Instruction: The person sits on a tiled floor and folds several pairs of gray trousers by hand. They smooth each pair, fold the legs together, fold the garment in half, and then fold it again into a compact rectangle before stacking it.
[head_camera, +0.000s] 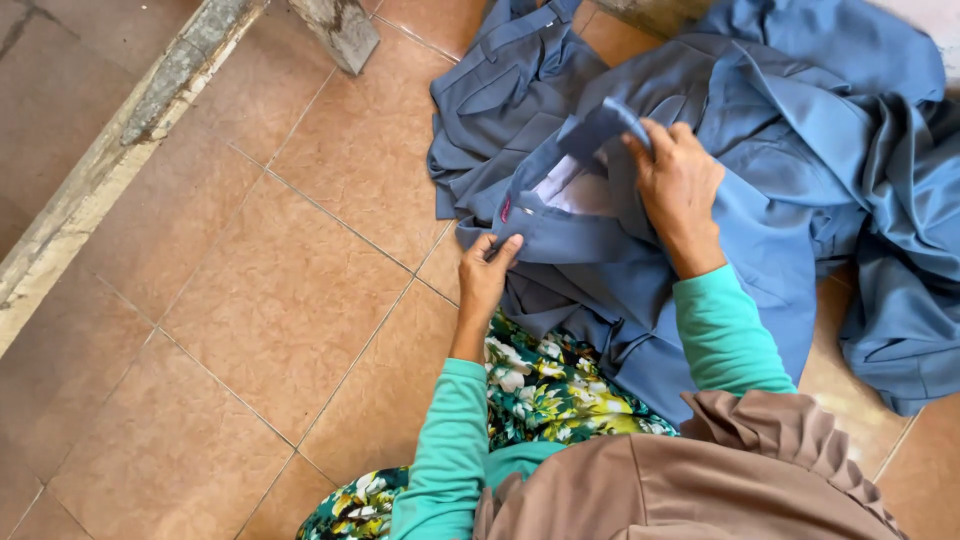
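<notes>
A blue garment (610, 250) with a white lining at its waistband lies across my lap and the tiled floor. My left hand (487, 272) pinches the near edge of the waistband, by a small pink tag. My right hand (678, 185) grips a folded flap of the same blue cloth a little farther away, fingers curled over it. Both arms wear teal sleeves.
More blue garments (880, 180) lie heaped to the right and at the back on the brown floor tiles (290, 290). A grey concrete ledge (120, 150) runs diagonally on the left, with a post base (340, 30) at the top. A green floral skirt (545, 395) covers my legs.
</notes>
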